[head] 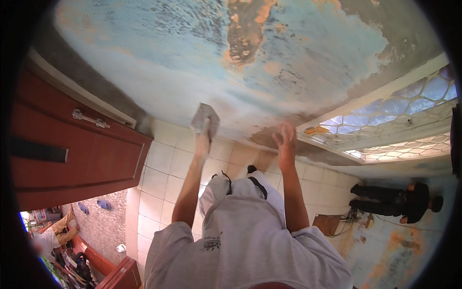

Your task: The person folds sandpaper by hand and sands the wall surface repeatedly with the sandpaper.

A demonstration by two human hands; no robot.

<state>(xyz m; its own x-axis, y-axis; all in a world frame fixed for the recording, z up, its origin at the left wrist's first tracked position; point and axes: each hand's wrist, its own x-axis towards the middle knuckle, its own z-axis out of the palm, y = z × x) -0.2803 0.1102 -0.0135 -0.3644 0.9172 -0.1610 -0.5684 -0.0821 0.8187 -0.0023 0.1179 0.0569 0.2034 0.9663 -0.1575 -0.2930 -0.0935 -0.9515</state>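
Note:
My left hand (205, 140) grips a flat grey angular tool (204, 116), a float or sanding pad by its look. The tool is held up in front of the wall (173, 86); whether it touches the surface I cannot tell. Pale blue paint, smooth whitish coating and orange patches cover this wall, with bare grey render (247, 32) showing in the middle. My right hand (287, 139) is raised with its fingers apart and nothing in it. It is slightly blurred, near a brown-grey bare patch (267, 139) low on the wall, left of the window frame.
A red panelled door (79, 137) stands at left. At right, a window with a hexagonal grille (393, 104) has a yellow object (316, 130) on its ledge. Cables (348, 218) lie beside a brown board (326, 224). One person (400, 202) stands at right; another (54, 234) is outside.

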